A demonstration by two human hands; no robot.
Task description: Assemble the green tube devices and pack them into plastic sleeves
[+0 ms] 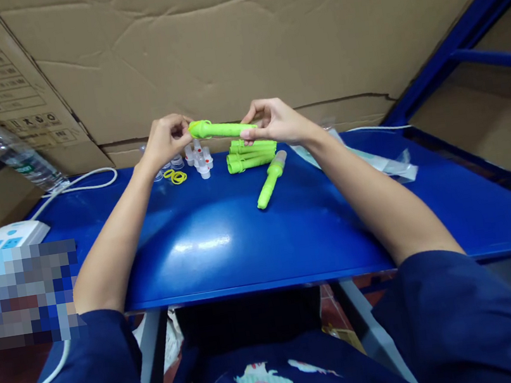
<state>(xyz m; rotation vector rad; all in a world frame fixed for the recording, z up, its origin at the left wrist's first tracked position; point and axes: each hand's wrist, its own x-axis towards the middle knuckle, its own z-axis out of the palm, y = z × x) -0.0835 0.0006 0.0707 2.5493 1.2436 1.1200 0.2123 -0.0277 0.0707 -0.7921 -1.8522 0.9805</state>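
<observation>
Lime-green tube (227, 129), yellow rings (176, 176), blue tabletop (255, 255), brown cardboard (233, 41)

At upper centre, the left hand (165, 136) partly covers one end of the green tube (224, 129) and the right hand (273, 119) the other. The right forearm (374, 196) hides part of a pale packet (376, 164). At lower left, a pixelated block (21, 294) masks some of the power strip (26, 232), which the left edge crops. The bottle label (26, 168) is too small to read.
</observation>
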